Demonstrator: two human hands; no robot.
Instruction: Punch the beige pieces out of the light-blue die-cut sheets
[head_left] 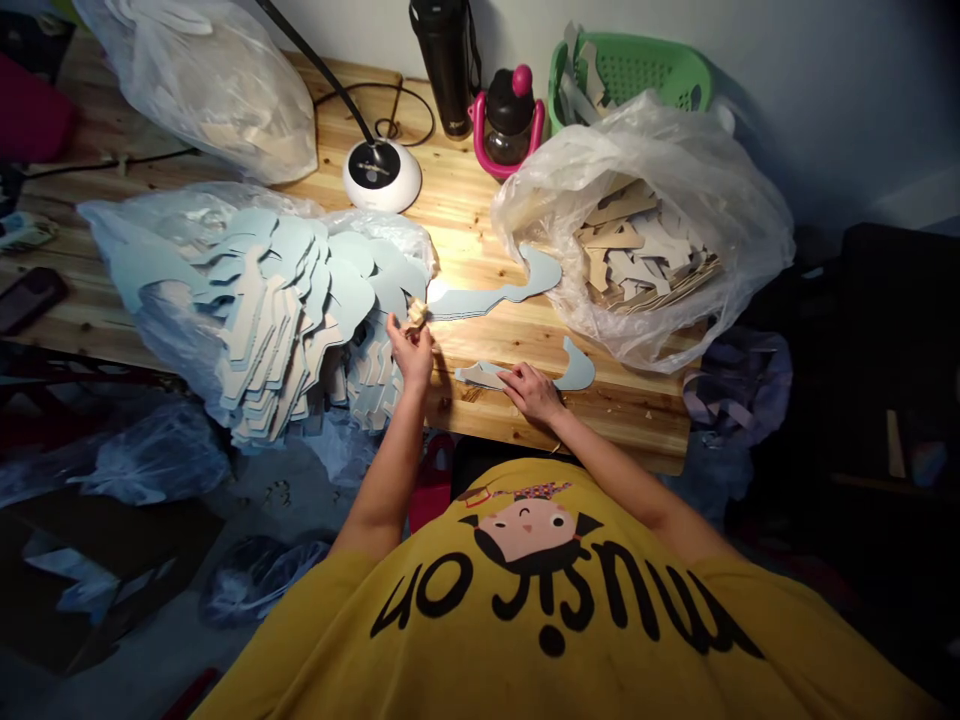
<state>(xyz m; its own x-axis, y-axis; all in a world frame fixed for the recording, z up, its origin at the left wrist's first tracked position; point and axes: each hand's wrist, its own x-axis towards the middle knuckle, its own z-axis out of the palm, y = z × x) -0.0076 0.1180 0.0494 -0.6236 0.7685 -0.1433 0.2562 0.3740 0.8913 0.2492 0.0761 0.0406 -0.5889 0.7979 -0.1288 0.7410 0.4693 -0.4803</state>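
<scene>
While a wooden table point(480, 405) spreads beneath the work, clock directions here run from the right hand point(532, 393), with twelve pointing away from the wearer. Out at ten, a broad heap of pale-blue cut pieces point(277, 310) fans over plastic; it looks weighty as a lot and apt to slide, so it would want both hands under it. Toward one, an open plastic bag point(525, 190) of loose offcuts point(660, 245) seems light and slack, best taken by its gathered rim. Between eleven and twelve lies a long blue strip point(472, 303), apparently layered, its hooked end toward twelve.

Under the right hand's fingers is a slimmer blue piece point(576, 373), its hook at two and its narrow tip past nine. It is probably light, flat and fairly stiff board; the thin neck could crease, so the wider middle is the safer hold. Those fingers rest on it, but I cannot tell whether they pinch it. Nearer ten, the left hand point(411, 355) closes its fingertips on a small cream-yellow lump point(417, 312), seemingly light and soft, easily crushed.
</scene>
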